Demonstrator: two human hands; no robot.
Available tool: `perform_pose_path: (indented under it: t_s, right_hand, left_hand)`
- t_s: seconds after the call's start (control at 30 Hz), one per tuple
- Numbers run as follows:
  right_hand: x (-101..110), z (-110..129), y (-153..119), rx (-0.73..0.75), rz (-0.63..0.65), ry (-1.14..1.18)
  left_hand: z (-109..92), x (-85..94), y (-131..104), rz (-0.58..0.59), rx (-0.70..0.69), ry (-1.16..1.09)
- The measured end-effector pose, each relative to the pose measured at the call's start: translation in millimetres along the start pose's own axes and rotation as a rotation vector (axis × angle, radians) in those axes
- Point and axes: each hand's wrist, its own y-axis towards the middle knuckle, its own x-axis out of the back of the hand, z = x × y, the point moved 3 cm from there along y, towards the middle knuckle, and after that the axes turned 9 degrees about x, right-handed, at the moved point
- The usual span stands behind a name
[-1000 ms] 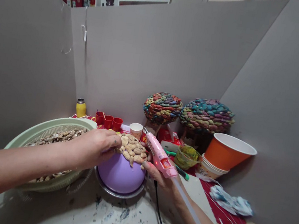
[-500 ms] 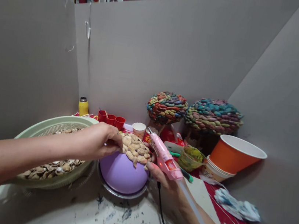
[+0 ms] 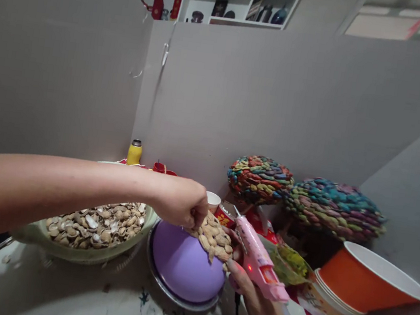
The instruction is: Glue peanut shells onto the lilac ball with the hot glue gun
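A smooth purple dome [image 3: 187, 264] sits in a round metal dish [image 3: 192, 306], with peanut shells [image 3: 214, 239] covering its far upper part. Over the shells, my left hand [image 3: 186, 203] bends down with its fingers pinched together; whatever is between the fingertips is hidden. My right hand [image 3: 250, 283] is wrapped round a pink glue gun [image 3: 258, 247], whose nozzle points up and away and whose small red light glows. A glue stick comes out of its rear. The fingers of my right hand also rest beside the dome's right edge.
On the left stands a pale green basket [image 3: 90, 255] of loose shells [image 3: 86, 226], partly under my left arm. Behind are a yellow bottle [image 3: 134, 153], a white paper cup [image 3: 213, 201] and two multicoloured shell-covered domes [image 3: 259, 180]. An orange paper bucket [image 3: 365, 278] tilts on stacked cups at right.
The view has swung left and tilted. My left hand has moved right across the shells on the dome. The glue gun stays in my right hand.
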Motion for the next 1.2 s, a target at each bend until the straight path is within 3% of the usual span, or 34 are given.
perform_pose_path:
  t_s: [0.13, 0.3, 0.43, 0.8, 1.0, 1.2]
  right_hand:
    - [1.7, -15.8, -7.3, 0.024, 0.035, -0.08]
    - [13.1, -29.7, -9.0, 0.028, 0.058, -0.131]
    - [8.7, -22.6, -8.3, -0.002, 0.07, -0.099]
    - [5.3, -2.3, -0.8, 0.064, -0.017, -0.104]
    - [2.7, 2.5, 3.3, -0.031, 0.022, -0.077]
    - [-0.7, -0.6, 0.9, -0.075, 0.05, 0.037]
  left_hand:
    - [-12.7, 2.0, 3.4, 0.025, -0.002, 0.166]
    - [-15.9, -8.6, 8.3, -0.086, -0.096, 0.347]
    - [-9.4, -16.1, 6.2, -0.178, -0.108, 0.324]
    - [0.4, -23.4, -3.1, -0.207, -0.101, 0.274]
    - [0.0, -26.2, -11.0, -0.259, -0.169, 0.293]
    - [5.1, -31.3, -10.7, -0.298, -0.144, 0.257]
